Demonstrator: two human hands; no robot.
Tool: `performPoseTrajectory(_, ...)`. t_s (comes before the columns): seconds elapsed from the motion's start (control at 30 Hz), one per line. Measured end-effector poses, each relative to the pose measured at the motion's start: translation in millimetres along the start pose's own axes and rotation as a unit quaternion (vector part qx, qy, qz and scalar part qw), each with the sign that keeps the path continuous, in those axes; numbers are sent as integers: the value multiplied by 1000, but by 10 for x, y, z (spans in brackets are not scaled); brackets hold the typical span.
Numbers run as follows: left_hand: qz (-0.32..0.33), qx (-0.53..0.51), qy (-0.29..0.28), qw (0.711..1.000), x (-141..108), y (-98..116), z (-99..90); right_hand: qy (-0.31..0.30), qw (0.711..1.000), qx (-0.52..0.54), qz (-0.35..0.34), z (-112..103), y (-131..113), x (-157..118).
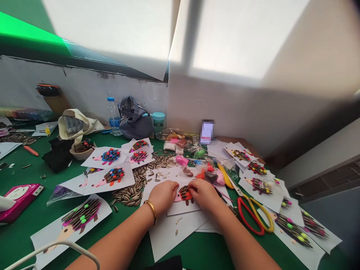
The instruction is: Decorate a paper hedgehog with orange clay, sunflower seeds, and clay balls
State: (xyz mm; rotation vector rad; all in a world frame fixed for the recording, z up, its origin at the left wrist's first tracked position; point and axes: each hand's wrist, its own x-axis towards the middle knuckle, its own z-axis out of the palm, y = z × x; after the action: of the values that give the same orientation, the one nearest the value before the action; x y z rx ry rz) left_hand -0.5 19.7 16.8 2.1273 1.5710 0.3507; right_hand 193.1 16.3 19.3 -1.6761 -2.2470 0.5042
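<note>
A hedgehog picture of orange and pink modelling clay [188, 201], with striped sunflower seeds [184, 192] pressed into its back, lies on white paper [180, 213] between my hands. My left hand [164, 195], with a gold bangle at the wrist, rests at its left side, fingers curled closed. Whatever they hold is hidden. From the right, my right hand [204, 193] meets the hedgehog's back with its fingertips pinched together. Anything between those fingertips is too small to make out. A heap of loose sunflower seeds [131, 191] lies to the left, and clay lumps [181, 160] sit behind the hands.
Finished-looking hedgehog cards lie left [81, 217] and right [292, 228]. Red and yellow scissors [250, 212] and a yellow-handled tool [225, 175] lie right of my hand. A phone [207, 132], bottle [113, 114] and grey bag [136, 122] stand along the wall.
</note>
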Motion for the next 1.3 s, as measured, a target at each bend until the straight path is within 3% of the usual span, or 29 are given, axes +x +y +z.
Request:
performPoseTrajectory(0.4,6,1,1,1000,-22,2,-6,-10,1000,5,-1,4,9,32)
performPoseTrajectory(0.63,12,-5,4,1000,-35,-25,-16,60,996,54,47,-67,122,-29)
performPoseTrajectory(0.83,7,3,3,1000,-25,-95,-73,30,996,46,66,-41,122,-34)
performPoseTrajectory(0.93,-8,-115,55,992,-2,-80,-110,29,995,68,62,-33,114,-34)
performPoseTrajectory(1.0,-42,-318,83,944,9,-45,-134,49,994,80,53,-35,100,-36)
performPoseTrajectory(1.03,-70,-437,76,893,10,-26,-146,66,993,85,45,-36,90,-38)
performPoseTrajectory(1.07,-102,-552,56,826,9,-10,-158,84,992,89,34,-35,80,-40)
performPoseTrajectory(1.13,-161,-730,3,664,3,10,-182,114,989,93,12,-27,60,-43)
performPoseTrajectory(1.2,-197,-826,-34,527,-5,14,-203,121,988,91,-2,-14,52,-44)
performPoseTrajectory(1.23,-207,-852,-43,479,-8,13,-211,117,989,87,-6,-8,53,-44)
performPoseTrajectory(1.3,-217,-878,-48,424,-13,12,-220,97,992,77,-12,0,60,-42)
